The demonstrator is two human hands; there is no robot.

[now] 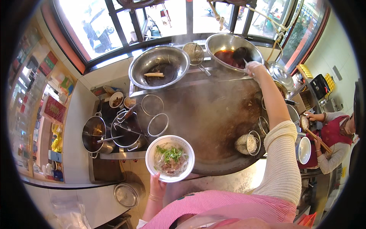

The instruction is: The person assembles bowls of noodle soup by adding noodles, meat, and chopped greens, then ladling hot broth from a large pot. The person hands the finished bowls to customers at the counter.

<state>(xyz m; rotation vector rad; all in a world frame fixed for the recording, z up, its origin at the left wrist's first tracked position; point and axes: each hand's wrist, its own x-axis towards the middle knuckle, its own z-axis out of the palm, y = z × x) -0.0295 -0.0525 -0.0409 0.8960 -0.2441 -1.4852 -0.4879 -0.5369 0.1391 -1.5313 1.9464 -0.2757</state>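
My left hand point(158, 183) holds a white bowl point(191, 160) by its near rim, in front of the big steaming wok point(211, 120). In the bowl lie pale noodles, sliced meat point(170, 168) and chopped green herbs point(171, 153). Stretched far out to the right, my right hand point(255, 70), in a clear plastic glove, grips the handle of a dark ladle point(240, 55). The ladle's head is inside a large steel basin point(210, 45), beside dark red liquid point(224, 58). Most of the ladle's handle is hidden by my hand.
A second steel basin point(134, 68) and a mesh strainer point(193, 53) stand by the window. Noodles point(251, 144) fill a wire basket at the wok's right. Pots point(94, 134) of dark liquid are at left. A co-worker point(333, 134) stands at right, holding a bowl and long chopsticks.
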